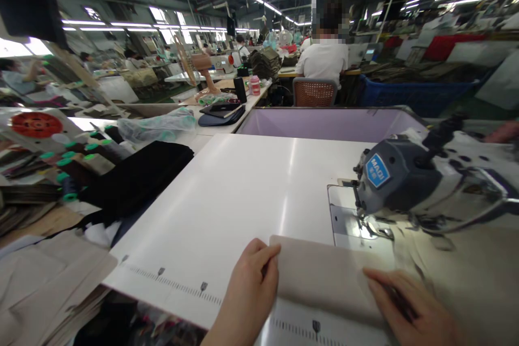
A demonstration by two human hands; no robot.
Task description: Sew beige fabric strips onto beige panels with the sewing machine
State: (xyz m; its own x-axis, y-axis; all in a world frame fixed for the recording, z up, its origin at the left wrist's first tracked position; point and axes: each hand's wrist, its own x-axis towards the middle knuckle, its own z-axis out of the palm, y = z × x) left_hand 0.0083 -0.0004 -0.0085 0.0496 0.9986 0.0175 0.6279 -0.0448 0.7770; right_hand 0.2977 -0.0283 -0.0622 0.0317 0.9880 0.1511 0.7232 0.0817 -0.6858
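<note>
Pinching the beige cloth (320, 275) at its far left corner with the left hand (253, 284), in a closed grip, with thumb set against bent forefinger. Touching the cloth's right part with the right hand (409, 308), in a grip narrowed almost to nothing at thumb tip and fingertip, yet parted farther back. Cannot tell, for blur, whether pinching fabric there or only pressing on it. Holding the cloth over the near right of the white tabletop (227, 200), just beyond the printed ruler (178, 284) and nearer than the steel plate (344, 221) under the sewing machine (409, 173). Seeing more beige fabric (474, 265) at near right, beside the machine. Looking left, onto folded black fabric (141, 175) by the tabletop's edge, near spools (97, 166), and onto a beige pile (52, 275) at near left. Facing, beyond the far edge, a lilac bin (324, 123), then a chair (314, 92) with a white-shirted person (324, 59) seated there.
</note>
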